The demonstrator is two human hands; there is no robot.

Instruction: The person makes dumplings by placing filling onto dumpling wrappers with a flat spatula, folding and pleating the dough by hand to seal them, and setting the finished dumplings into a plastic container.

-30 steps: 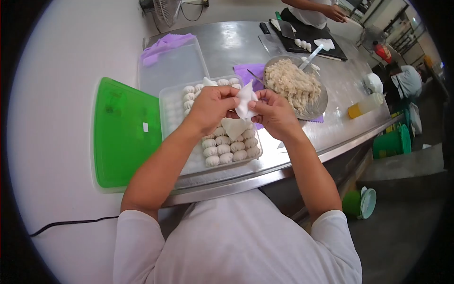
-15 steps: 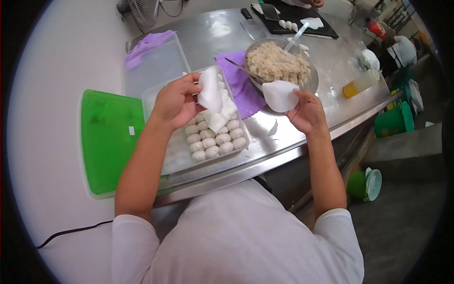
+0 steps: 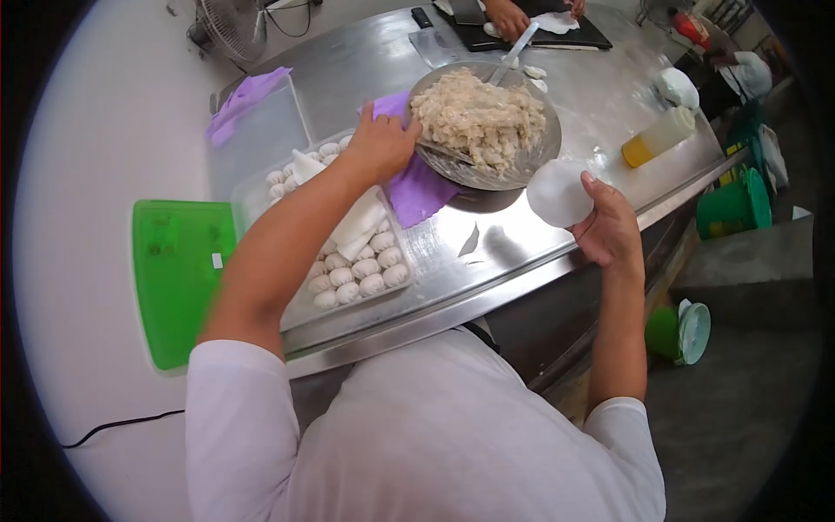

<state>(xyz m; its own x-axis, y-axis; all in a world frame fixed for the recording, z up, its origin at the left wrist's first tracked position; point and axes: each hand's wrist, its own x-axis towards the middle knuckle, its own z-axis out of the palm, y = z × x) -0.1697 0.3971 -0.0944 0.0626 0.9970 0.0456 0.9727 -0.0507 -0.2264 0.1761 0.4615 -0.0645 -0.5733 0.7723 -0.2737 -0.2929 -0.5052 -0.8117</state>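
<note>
My right hand [image 3: 606,224] holds a thin, round white dumpling wrapper [image 3: 557,193] by its edge, thumb on top, over the table's front edge. At the left rim of a metal bowl [image 3: 546,139], my left hand [image 3: 381,143] is closed around the handle end of a flat metal spatula [image 3: 445,154]. Its blade lies along the near side of pale, chunky filling [image 3: 478,109]. Below my left forearm, a clear plastic box [image 3: 402,235] contains rows of pleated white dumplings [image 3: 370,265]. More white wrappers [image 3: 355,228] lie on top of them, partly hidden by the arm.
A purple cloth [image 3: 422,196] lies under the bowl. Left of the box is a green lid [image 3: 178,278]. A squeeze bottle of yellow liquid [image 3: 658,137] stands at right. Across the table, another person's hands [image 3: 509,17] work at a black board [image 3: 591,36].
My left hand has let go of the white wrapper it held, moved up and right, and taken hold of the spatula. My right hand has shifted right and slightly down with its wrapper.
</note>
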